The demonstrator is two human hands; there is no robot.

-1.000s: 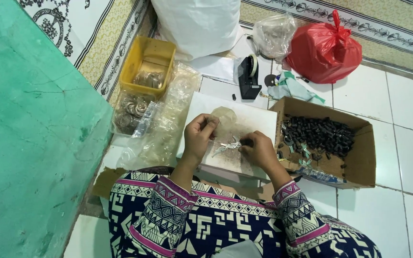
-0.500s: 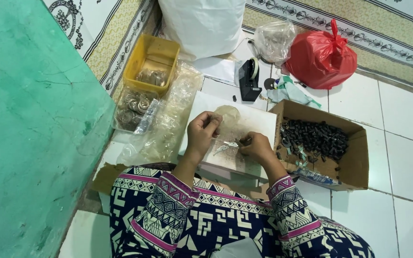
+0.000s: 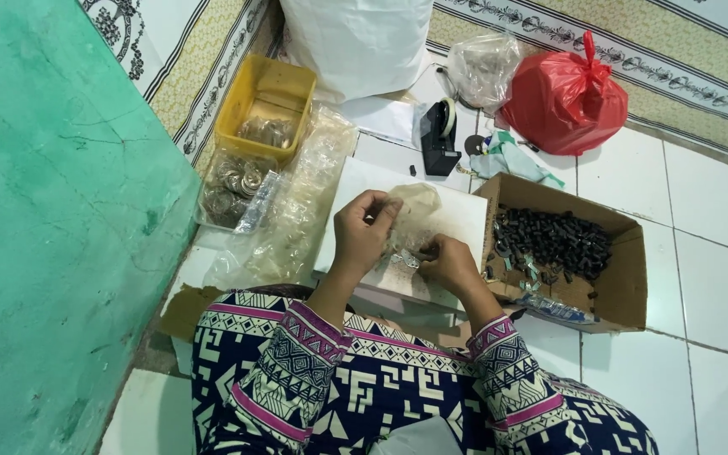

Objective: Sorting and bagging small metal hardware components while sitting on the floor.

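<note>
Sitting on the tiled floor, a person in patterned sleeves works over a white board [image 3: 457,215] that lies between a heap of clear plastic bags [image 3: 301,206] and an open cardboard box [image 3: 625,278]. The left hand [image 3: 362,236] is curled, its fingertips pinching the upper edge of a small clear plastic bag [image 3: 410,211] that rests on the board. The right hand [image 3: 446,263] is closed narrow just beside it, fingers gathered on what seems to be a small metal piece [image 3: 406,259] at the bag's lower end; the piece is too small to make out surely. Both hands are close together, nearly touching.

The box at the right holds a mass of small dark parts [image 3: 554,240]. Behind the board stands a black tape dispenser [image 3: 438,135]. A yellow tray [image 3: 264,105] with shiny round pieces sits to the far left, against a green wall [image 3: 52,219]. A red plastic bag [image 3: 566,93], knotted at the top, and a large white sack [image 3: 355,42] lie at the back.
</note>
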